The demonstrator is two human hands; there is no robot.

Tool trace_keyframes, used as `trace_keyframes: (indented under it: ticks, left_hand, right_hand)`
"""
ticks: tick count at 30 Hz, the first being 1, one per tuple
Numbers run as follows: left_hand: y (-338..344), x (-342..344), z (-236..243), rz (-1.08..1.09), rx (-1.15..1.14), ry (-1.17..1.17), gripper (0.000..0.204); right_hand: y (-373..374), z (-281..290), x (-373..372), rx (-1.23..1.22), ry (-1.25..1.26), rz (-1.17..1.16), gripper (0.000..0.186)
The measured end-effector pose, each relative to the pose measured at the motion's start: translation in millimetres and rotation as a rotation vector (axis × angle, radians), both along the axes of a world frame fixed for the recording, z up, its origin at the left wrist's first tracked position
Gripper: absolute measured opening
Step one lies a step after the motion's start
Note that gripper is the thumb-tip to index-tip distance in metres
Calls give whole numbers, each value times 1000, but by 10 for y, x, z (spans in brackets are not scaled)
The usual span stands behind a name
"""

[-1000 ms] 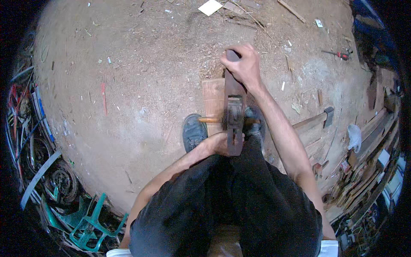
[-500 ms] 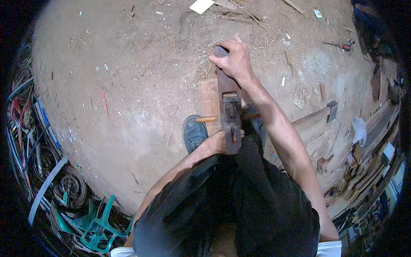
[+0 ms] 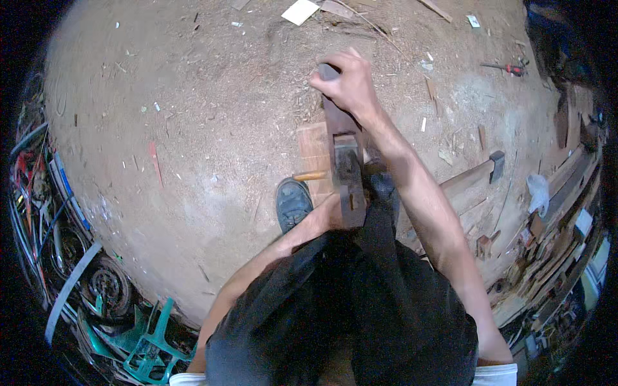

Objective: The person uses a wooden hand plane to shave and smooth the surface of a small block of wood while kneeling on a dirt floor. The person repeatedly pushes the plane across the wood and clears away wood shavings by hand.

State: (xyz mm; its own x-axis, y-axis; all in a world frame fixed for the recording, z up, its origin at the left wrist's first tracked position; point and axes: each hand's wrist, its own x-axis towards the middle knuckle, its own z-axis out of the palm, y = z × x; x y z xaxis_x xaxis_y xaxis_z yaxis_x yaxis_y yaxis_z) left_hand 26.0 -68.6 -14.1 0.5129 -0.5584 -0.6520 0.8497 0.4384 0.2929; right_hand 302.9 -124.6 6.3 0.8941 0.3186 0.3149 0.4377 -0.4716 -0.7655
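A long dark wooden hand plane (image 3: 341,122) points away from me between my legs, its mouth and blade side facing up. My right hand (image 3: 347,80) is wrapped round its far end. My left hand (image 3: 333,211) grips it near its close end from the left, fingers mostly hidden beneath. An orange-brown wooden handle (image 3: 311,175) sticks out to the left beside the plane's middle; whether it belongs to the plane I cannot tell. Under and left of the plane lies a pale wooden board (image 3: 310,145). My left shoe (image 3: 294,202) stands beside that board.
On the right lie an axe (image 3: 496,167), a red-handled screwdriver (image 3: 512,69) and stacked wood scraps (image 3: 547,264). A green plastic chair (image 3: 151,350) and metal junk (image 3: 106,283) crowd the lower left. Shavings and chips litter the dirt floor (image 3: 212,128).
Both hands keep their hold on the plane. Its far end has shifted slightly left and away, and the view has tilted a little.
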Motion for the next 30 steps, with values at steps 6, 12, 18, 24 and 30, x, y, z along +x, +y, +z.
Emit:
trace_keyframes:
  ticks: [6,12,18,24,30]
  left_hand:
    - [79,-201,-51,93,-54,129,27]
    - [-49,-294,-283,183,-93,154,27]
    - [-81,-366,-716,292,-465,560,34]
    - [-27,-174,-565,784,-1117,2216,28]
    - [79,161,-181,1498,-1456,3243,43]
  right_hand:
    - [-230,-3,-102,-117,82,-96,34]
    - [-96,-97,20,-91,74,-1,36]
    - [-106,-106,315,-133,92,-23,34]
    - [-130,-162,-9,-115,77,-27,30]
    - [116,-145,304,-61,103,4,34]
